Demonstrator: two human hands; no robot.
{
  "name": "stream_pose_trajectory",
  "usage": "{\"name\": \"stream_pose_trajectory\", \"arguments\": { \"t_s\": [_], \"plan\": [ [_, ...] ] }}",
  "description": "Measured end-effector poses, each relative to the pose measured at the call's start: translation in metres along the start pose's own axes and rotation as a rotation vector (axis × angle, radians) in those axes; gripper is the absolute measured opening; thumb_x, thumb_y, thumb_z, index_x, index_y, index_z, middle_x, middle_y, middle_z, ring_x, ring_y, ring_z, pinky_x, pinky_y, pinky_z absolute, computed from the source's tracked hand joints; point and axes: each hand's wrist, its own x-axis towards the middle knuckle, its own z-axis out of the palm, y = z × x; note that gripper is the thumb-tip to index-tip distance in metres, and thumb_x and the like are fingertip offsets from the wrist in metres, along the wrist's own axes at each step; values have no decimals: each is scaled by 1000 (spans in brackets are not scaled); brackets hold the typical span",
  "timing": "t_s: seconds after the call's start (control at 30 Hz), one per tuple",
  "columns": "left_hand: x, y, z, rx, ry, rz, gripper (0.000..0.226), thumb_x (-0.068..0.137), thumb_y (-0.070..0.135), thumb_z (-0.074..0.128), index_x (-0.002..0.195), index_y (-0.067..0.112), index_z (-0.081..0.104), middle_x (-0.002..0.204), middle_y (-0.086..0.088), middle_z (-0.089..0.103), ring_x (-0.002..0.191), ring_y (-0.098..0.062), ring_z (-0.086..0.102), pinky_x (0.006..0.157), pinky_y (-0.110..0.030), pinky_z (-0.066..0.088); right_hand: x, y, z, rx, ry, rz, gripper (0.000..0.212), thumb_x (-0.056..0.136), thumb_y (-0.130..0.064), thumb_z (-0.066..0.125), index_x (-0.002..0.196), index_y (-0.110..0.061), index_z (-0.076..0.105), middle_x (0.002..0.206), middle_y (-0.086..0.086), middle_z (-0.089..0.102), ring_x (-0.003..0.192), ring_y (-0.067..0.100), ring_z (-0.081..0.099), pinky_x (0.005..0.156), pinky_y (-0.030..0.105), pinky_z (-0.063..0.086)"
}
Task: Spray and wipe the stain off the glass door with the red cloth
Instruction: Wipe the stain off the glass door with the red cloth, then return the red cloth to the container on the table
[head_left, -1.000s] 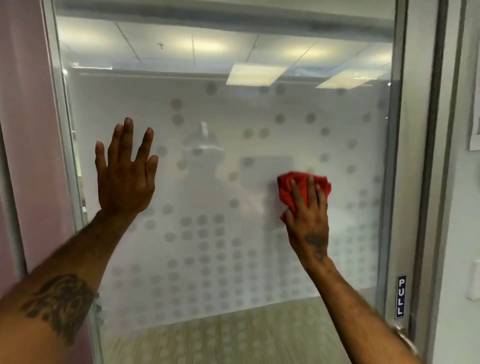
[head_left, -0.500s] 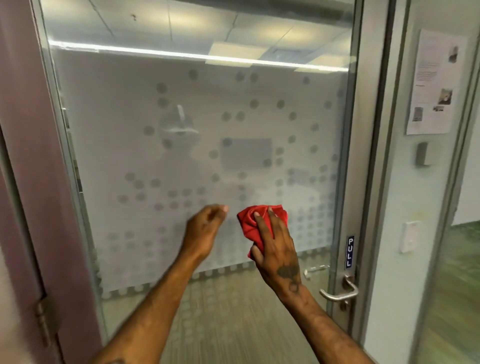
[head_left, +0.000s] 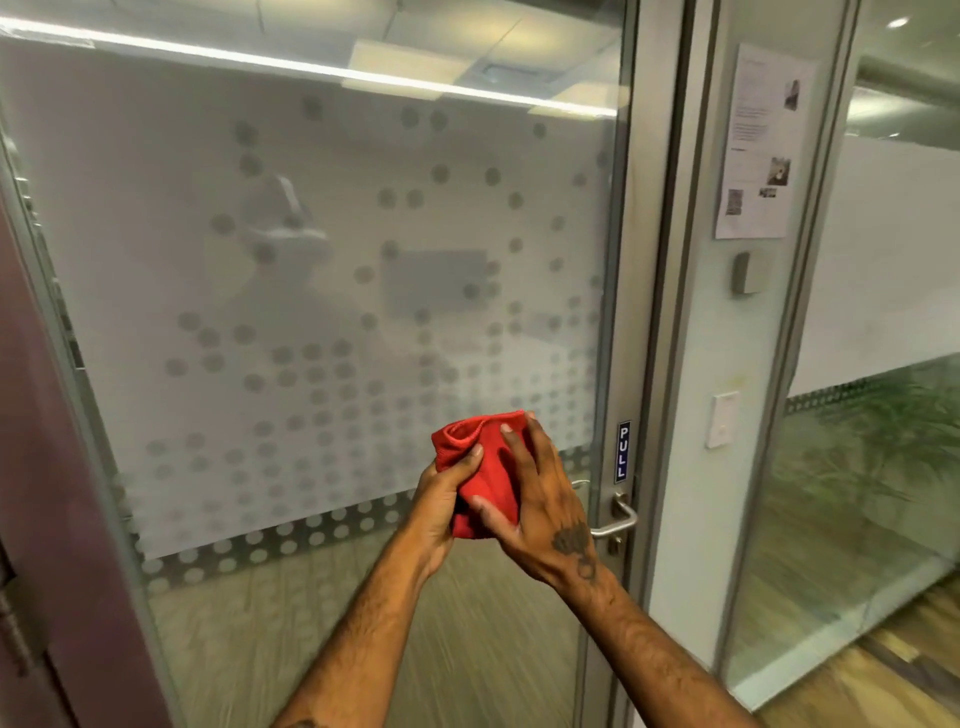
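The glass door (head_left: 322, 291) fills the left and middle of the head view, frosted with a grey dot pattern and clear at the bottom. No stain stands out on it. The red cloth (head_left: 485, 467) is bunched up in front of the door's lower right part, away from the glass. My left hand (head_left: 441, 501) grips the cloth from the left, thumb on its upper edge. My right hand (head_left: 540, 504) holds it from the right with fingers spread over the top. No spray bottle is in view.
A metal lever handle (head_left: 615, 522) and a blue PULL label (head_left: 623, 451) sit on the door's right frame. Right of it are a wall strip with a paper notice (head_left: 761, 140), a grey sensor (head_left: 748, 273), a white switch (head_left: 722, 420), then another glass panel.
My right hand has taken the cloth off the glass and lowered it. My left hand left the pane and came across onto the cloth. The view has pulled back and turned right.
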Motion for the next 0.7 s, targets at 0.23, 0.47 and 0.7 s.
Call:
{"name": "stream_pose_trajectory", "arguments": {
  "t_s": [0.23,0.47,0.7],
  "plan": [
    [-1,-18,16,-4,-58,-74,48,75,31,78,117,11,72,113,-14,77,96,-22,75,85,-38,61,0,32,-22,915,-72,769,51,90,-54,59,125,-17,64,126,5,69,106,7,67,94,27,52],
    [3,-48,30,42,-118,-201,29,80,30,76,103,12,77,105,-13,79,86,-18,78,65,-25,61,-27,45,-44,1091,-101,958,38,87,-23,72,118,-2,68,106,15,76,94,27,74,78,34,61],
    [4,-77,56,280,-169,-252,15,93,38,69,105,31,74,93,11,80,82,-8,74,70,-27,52,-59,67,-74,937,54,1024,31,90,-18,69,115,0,67,112,21,72,94,29,68,93,45,54]
  ]
}}
